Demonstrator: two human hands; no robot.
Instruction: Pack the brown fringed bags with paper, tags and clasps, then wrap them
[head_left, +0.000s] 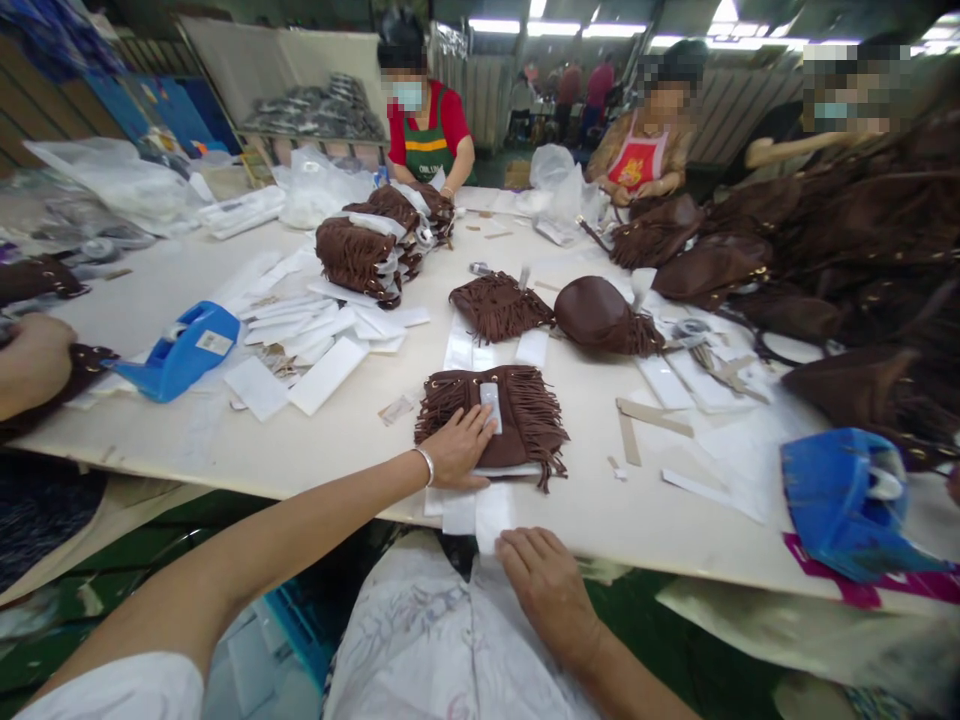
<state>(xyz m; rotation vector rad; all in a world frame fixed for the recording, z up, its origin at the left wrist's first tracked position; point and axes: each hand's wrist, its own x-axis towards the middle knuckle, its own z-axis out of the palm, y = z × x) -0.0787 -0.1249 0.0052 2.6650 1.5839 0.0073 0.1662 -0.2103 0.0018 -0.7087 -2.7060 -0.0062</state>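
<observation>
A dark brown fringed bag [510, 425] lies flat on the table in front of me, over white sheets that stick out beneath it. My left hand [459, 448] rests on the bag with its fingers stretched out, the fingertips by a small clear plastic-wrapped piece [491, 405] on the bag's middle. At the table's front edge, my right hand [544, 580] has its fingers bent over the end of a white strip [493, 512]; its thumb is hidden. Just beyond lie another fringed bag [499, 305] and a rounded brown bag [596, 315].
Blue tape dispensers stand at left [180, 350] and right [844, 500]. White strips [330, 375] lie piled left of centre. Brown bags [847, 240] are heaped at right, and wrapped ones [356, 255] stand farther back. Co-workers sit across; another person's hand [34, 365] is at far left.
</observation>
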